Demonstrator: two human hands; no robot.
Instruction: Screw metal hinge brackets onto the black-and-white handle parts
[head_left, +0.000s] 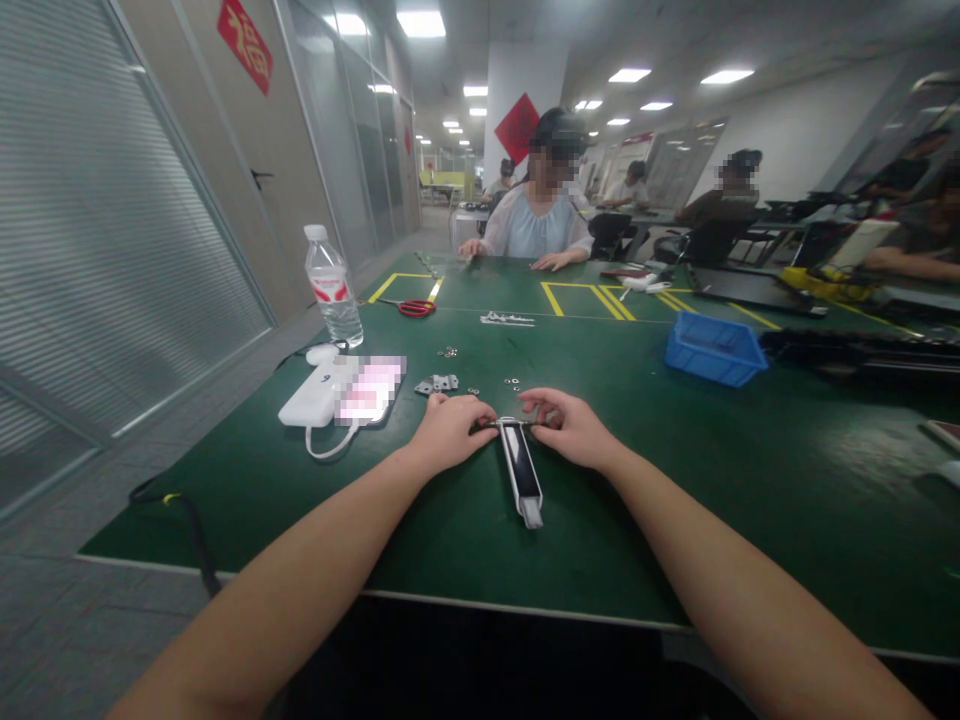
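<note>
Just ahead of me on the green table lies a long white device with a dark, glossy strip (520, 458), its grey end towards me. A thin metal rod (511, 423) crosses its far end. The fingers of my left hand (452, 432) are closed in a pinch at the rod's left end. On the other side, my right hand (574, 430) pinches the right end with thumb and fingers. My fingers partly hide both rod ends. Small metal brackets (437, 384) sit beyond my left hand, and several small rings (512, 381) lie beyond the device.
To the left are a water bottle (332, 295), a white power bank (311, 392) cabled to a phone (371, 390), and red scissors (416, 309). Thin metal strips (507, 320) lie farther back. A blue bin (716, 350) stands right. A person (541, 220) sits opposite.
</note>
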